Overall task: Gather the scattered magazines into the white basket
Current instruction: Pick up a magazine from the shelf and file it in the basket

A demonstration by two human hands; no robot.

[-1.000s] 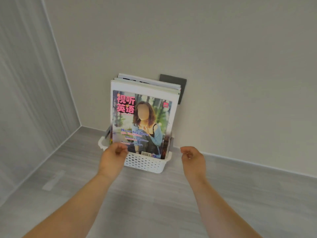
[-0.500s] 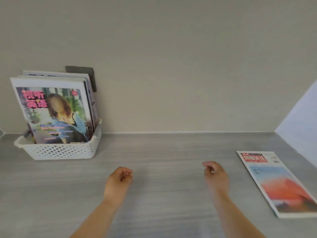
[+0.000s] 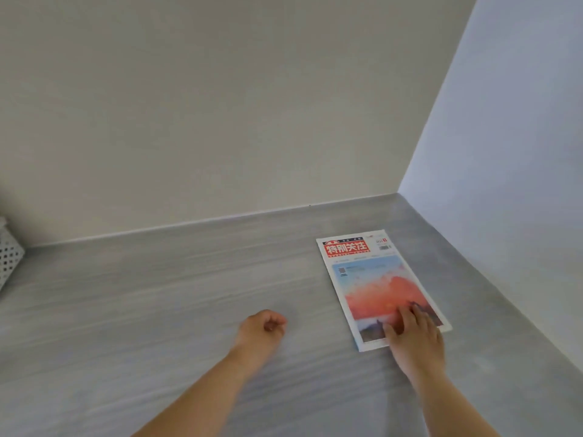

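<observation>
A grey wood-grain floor met a plain beige wall at a thin pale seam; a bluish-white wall closed the right-hand corner

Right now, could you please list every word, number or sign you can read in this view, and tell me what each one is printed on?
"特别关注": large white characters on the red banner at the top of the magazine lying flat on the grey surface.
Small print under the banner: too blurred to read.
Number and barcode at the cover's top right corner: too small to read.
QR-like square and lines on the cover picture: unreadable.
White basket at the left edge: no text visible.
</observation>
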